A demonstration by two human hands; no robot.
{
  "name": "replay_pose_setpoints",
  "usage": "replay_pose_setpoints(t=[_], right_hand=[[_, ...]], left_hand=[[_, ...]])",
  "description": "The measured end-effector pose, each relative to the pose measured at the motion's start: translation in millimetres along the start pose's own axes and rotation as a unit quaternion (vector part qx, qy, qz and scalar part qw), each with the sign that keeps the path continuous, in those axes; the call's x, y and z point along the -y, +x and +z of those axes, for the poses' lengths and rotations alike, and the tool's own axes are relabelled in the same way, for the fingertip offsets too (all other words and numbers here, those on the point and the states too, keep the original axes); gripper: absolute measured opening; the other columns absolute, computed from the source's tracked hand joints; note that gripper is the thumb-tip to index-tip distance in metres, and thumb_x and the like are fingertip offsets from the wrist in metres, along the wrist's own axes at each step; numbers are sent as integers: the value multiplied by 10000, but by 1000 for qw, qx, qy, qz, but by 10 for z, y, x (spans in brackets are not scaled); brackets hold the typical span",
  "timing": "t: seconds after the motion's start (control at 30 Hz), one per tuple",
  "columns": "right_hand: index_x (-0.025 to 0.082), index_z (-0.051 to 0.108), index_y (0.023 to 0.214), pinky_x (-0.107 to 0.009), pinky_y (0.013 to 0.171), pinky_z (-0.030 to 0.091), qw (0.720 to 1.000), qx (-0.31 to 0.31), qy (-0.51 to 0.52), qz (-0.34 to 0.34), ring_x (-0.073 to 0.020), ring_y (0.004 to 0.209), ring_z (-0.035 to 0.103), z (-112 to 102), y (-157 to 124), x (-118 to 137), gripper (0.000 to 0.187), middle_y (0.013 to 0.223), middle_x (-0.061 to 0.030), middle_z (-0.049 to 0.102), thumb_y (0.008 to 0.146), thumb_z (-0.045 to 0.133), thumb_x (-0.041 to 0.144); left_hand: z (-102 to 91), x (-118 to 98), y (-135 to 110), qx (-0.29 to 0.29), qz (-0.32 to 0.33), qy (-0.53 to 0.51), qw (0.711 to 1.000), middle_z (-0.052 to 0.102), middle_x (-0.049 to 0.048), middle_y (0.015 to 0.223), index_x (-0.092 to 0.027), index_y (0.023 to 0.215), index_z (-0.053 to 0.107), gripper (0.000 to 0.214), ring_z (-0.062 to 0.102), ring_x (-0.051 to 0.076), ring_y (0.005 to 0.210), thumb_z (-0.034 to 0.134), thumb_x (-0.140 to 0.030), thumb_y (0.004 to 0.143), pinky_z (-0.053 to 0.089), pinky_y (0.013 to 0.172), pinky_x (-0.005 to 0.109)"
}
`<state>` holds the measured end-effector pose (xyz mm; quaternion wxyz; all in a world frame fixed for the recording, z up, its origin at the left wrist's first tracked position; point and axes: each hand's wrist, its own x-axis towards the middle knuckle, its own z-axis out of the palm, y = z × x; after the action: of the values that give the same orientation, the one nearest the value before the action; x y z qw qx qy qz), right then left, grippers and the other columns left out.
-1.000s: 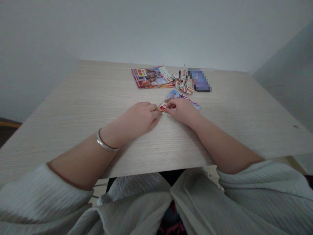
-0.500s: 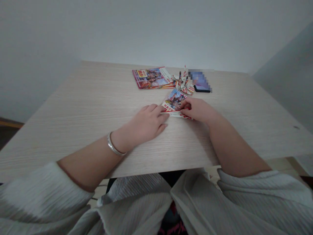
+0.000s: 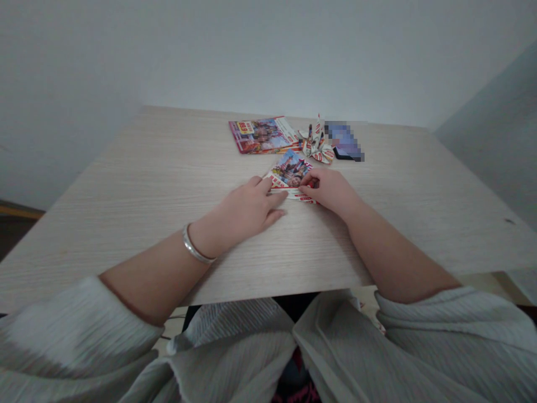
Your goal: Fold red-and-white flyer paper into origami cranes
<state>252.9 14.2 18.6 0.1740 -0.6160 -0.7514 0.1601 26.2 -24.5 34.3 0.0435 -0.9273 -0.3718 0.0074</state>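
A folded printed paper flyer [image 3: 289,168] lies on the table between my hands, its picture side up and a white strip with red print along the near edge. My left hand [image 3: 249,210] rests with fingers stretched out, the fingertips on the flyer's left near edge. At the right near corner, my right hand [image 3: 329,190] pinches the paper between thumb and fingers. Just beyond the flyer stands a folded paper crane [image 3: 318,146] made from similar printed paper.
A stack of flyers [image 3: 262,136] lies at the back of the light wood table [image 3: 168,151]. To the right of the crane is a phone [image 3: 346,143], partly blurred out. Behind the table rises a plain wall [image 3: 268,56]. The table's front edge is close to my body.
The flyer and my right hand have shifted slightly to the left. My left hand has moved a little left too, its fingers spread somewhat wider.
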Motion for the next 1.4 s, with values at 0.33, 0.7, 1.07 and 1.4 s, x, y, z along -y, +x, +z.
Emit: replay_pose_setpoints(t=[0.33, 0.7, 1.07, 1.4], right_hand=[[190, 783, 930, -295, 710, 430, 1000, -6, -5, 4, -169, 780, 643, 20, 0, 18, 96, 904, -41, 783, 918, 690, 167], [191, 776, 910, -298, 712, 436, 1000, -9, -1, -18, -176, 774, 628, 40, 40, -11, 96, 894, -42, 768, 906, 685, 161], [219, 838, 1025, -394, 1027, 481, 981, -11, -83, -175, -256, 1131, 682, 62, -35, 27, 183, 1159, -92, 802, 977, 668, 266], [236, 850, 1042, -374, 980, 501, 974, -9, -138, -179, -247, 1094, 691, 81, -37, 50, 222, 1149, -89, 795, 1017, 633, 276]], left_hand=[[117, 23, 13, -21, 47, -14, 999, 616, 220, 1393, -23, 1414, 608, 512, 544, 368, 1317, 473, -389, 1084, 440, 1176, 493], [68, 2, 3, -10, 34, -12, 999, 623, 219, 1353, -49, 1392, 615, 504, 573, 357, 1248, 487, -421, 1076, 474, 1113, 489], [125, 27, 5, -30, 41, -11, 999, 614, 222, 1387, -66, 1441, 592, 531, 543, 353, 1299, 454, -433, 1084, 450, 1126, 483], [15, -38, -31, -8, -18, 15, 1000, 647, 212, 1255, -135, 1462, 593, 524, 603, 353, 1164, 481, -473, 1078, 521, 978, 470]])
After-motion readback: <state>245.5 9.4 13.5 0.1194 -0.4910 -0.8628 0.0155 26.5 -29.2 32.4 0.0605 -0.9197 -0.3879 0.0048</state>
